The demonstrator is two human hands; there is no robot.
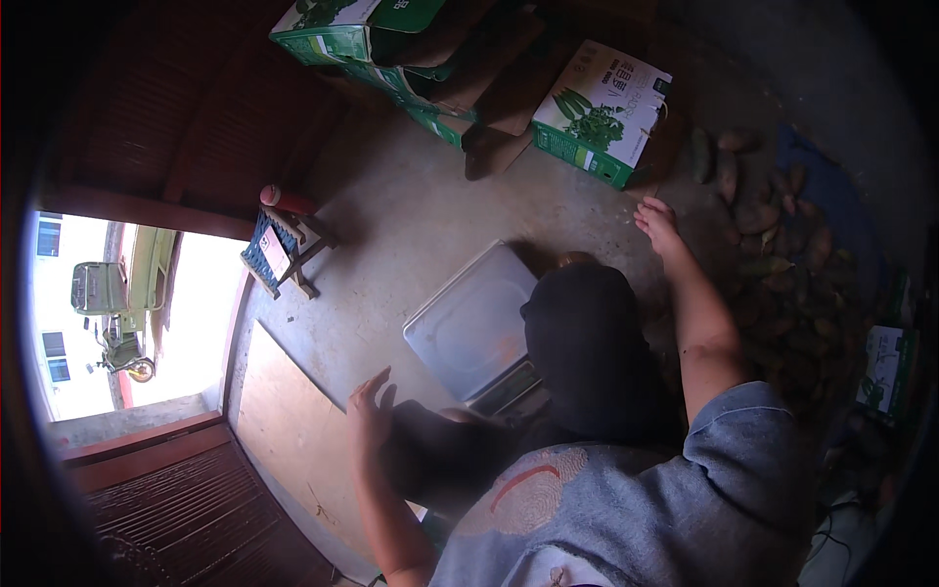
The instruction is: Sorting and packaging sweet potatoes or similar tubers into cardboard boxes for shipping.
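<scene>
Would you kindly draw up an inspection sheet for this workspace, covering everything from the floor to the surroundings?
Surface: grey floor, a few specks showing.
Things: scale near centre; white-and-green carton near the right hand; vegetable heap at right.
Clutter: open cartons at top; flat board at left.
Hands: right hand and left hand open, apparently empty.
Cables: dark cable, lower right.
Surroundings: stool; green vehicle outside.
</scene>
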